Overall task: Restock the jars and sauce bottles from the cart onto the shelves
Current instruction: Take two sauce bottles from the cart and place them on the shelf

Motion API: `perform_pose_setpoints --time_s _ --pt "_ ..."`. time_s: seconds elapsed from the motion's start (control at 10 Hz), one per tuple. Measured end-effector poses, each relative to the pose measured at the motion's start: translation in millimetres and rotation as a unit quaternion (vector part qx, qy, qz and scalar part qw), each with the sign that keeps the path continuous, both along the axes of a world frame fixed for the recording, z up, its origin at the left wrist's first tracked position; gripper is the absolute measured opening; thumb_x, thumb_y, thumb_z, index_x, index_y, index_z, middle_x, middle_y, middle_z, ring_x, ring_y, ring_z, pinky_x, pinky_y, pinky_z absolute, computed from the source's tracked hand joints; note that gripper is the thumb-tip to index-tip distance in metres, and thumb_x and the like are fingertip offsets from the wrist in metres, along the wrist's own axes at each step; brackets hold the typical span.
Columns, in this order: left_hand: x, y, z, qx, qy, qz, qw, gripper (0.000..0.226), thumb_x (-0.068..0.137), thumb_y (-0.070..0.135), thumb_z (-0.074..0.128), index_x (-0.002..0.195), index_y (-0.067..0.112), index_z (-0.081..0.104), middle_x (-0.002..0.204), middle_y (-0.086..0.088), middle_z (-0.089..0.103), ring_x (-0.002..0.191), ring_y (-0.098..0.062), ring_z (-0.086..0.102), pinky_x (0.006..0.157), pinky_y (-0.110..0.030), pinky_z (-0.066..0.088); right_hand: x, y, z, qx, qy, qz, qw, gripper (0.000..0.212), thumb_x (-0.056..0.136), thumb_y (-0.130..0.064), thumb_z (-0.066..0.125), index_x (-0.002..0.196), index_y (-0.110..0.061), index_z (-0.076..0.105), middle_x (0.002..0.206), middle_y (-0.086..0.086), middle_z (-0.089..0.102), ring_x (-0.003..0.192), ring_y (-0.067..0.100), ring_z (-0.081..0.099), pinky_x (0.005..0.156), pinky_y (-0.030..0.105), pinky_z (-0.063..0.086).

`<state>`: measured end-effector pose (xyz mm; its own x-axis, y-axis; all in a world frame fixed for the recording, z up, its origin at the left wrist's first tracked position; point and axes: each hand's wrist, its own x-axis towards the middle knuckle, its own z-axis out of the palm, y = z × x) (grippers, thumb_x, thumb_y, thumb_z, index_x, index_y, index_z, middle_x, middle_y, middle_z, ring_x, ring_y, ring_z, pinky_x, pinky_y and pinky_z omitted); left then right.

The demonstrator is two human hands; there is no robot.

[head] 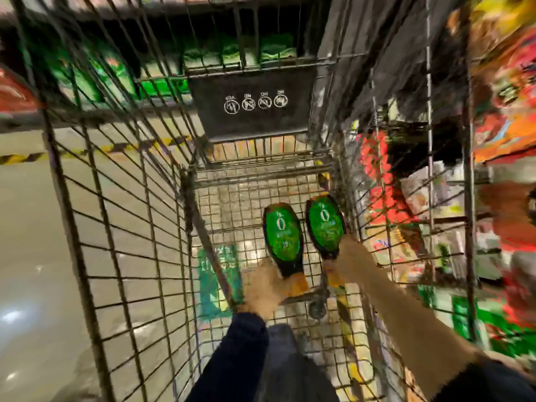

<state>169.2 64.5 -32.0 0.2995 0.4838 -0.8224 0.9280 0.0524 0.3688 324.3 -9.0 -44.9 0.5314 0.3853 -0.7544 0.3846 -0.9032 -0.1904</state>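
Observation:
Two dark sauce bottles with green labels and orange caps lie inside the wire cart (121, 216), caps toward me. My left hand (265, 288) grips the neck of the left bottle (282, 236). My right hand (345, 256) holds the neck of the right bottle (326, 223), close to the cart's right wall. Both arms reach down into the basket; the left sleeve is dark blue, the right forearm is bare. The picture is blurred by motion.
Shelves (499, 140) packed with red, orange and green packets run along the right of the cart. A black child-seat flap (252, 105) with white symbols hangs at the cart's far end. Green packs (95, 71) lie beyond it. Shiny floor (29, 256) with hazard tape is at left.

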Motion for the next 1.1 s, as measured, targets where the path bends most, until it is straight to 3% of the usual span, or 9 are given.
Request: perform_pose_setpoints --time_s 0.2,0.3,0.4,0.6,0.7,0.8,0.9,1.0,1.1 --pt "10 -8 -42 0.031 -0.044 0.096 0.994 0.077 0.067 0.04 0.082 0.125 0.005 0.045 0.117 -0.007 0.057 0.113 -0.025 0.054 0.09 -0.03 0.044 10 12 -8 -0.059 0.022 -0.012 0.998 0.059 0.079 -0.025 0.072 0.124 0.003 0.046 0.122 0.019 0.058 0.116 0.032 0.055 0.093 0.036 0.046" --pt "13 -7 -49 -0.01 -0.071 0.159 0.985 0.063 0.07 0.017 0.081 0.12 0.005 0.044 0.098 0.004 0.05 0.094 -0.01 0.047 0.062 -0.006 0.032 10 6 -19 -0.022 0.029 -0.076 0.996 0.083 0.07 -0.014 0.079 0.135 0.004 0.03 0.123 0.022 0.057 0.115 0.036 0.055 0.092 0.037 0.048" --pt "15 -4 -54 -0.043 -0.089 0.179 0.979 0.075 0.068 0.017 0.082 0.127 0.009 0.038 0.105 0.002 0.052 0.098 -0.011 0.047 0.08 -0.015 0.037 12 6 -20 -0.015 0.036 -0.117 0.992 0.091 0.068 -0.007 0.08 0.138 0.0 0.022 0.126 0.021 0.054 0.12 0.035 0.05 0.098 0.036 0.042" --pt "11 3 -53 -0.083 -0.08 0.165 0.98 0.075 0.07 0.024 0.081 0.131 0.012 0.038 0.118 0.0 0.058 0.1 -0.011 0.05 0.085 -0.018 0.039 9 4 -26 0.015 0.048 -0.153 0.987 0.098 0.058 -0.012 0.087 0.134 -0.001 0.026 0.131 0.017 0.051 0.125 0.033 0.047 0.102 0.036 0.039" --pt "5 10 -48 -0.088 -0.081 0.178 0.977 0.075 0.072 0.02 0.08 0.133 0.013 0.037 0.109 0.007 0.056 0.11 -0.014 0.052 0.089 -0.019 0.038 3 1 -31 0.022 0.058 -0.161 0.985 0.096 0.06 -0.021 0.086 0.135 -0.002 0.029 0.134 0.015 0.048 0.127 0.031 0.043 0.101 0.034 0.038" --pt "-6 15 -51 -0.094 -0.092 0.173 0.976 0.074 0.066 0.023 0.084 0.127 0.013 0.042 0.114 0.003 0.061 0.117 -0.019 0.054 0.097 -0.026 0.043 4 -3 -38 0.035 0.076 -0.178 0.981 0.097 0.057 -0.023 0.088 0.136 -0.007 0.034 0.133 0.012 0.049 0.126 0.029 0.043 0.101 0.033 0.037" --pt "-8 20 -51 -0.099 -0.102 0.166 0.976 0.078 0.066 0.025 0.084 0.129 0.014 0.041 0.117 0.004 0.057 0.111 -0.013 0.051 0.094 -0.024 0.041 5 -2 -39 0.028 0.085 -0.183 0.979 0.098 0.057 -0.025 0.088 0.137 -0.01 0.033 0.134 0.01 0.049 0.126 0.028 0.044 0.102 0.034 0.037" --pt "-7 24 -49 -0.123 -0.112 0.188 0.968 0.063 0.068 0.017 0.083 0.118 0.014 0.045 0.115 0.002 0.059 0.111 -0.015 0.053 0.088 -0.022 0.043 6 -1 -37 0.018 0.081 -0.185 0.979 0.1 0.056 -0.027 0.088 0.138 -0.011 0.032 0.135 0.011 0.05 0.127 0.03 0.043 0.105 0.037 0.036" --pt "-6 27 -42 -0.134 -0.121 0.211 0.961 0.057 0.07 0.015 0.081 0.113 0.02 0.045 0.105 0.005 0.058 0.105 -0.014 0.053 0.091 -0.027 0.045 7 -2 -34 0.027 0.075 -0.193 0.978 0.096 0.058 -0.027 0.087 0.136 -0.011 0.033 0.134 0.011 0.05 0.127 0.03 0.043 0.103 0.036 0.037"
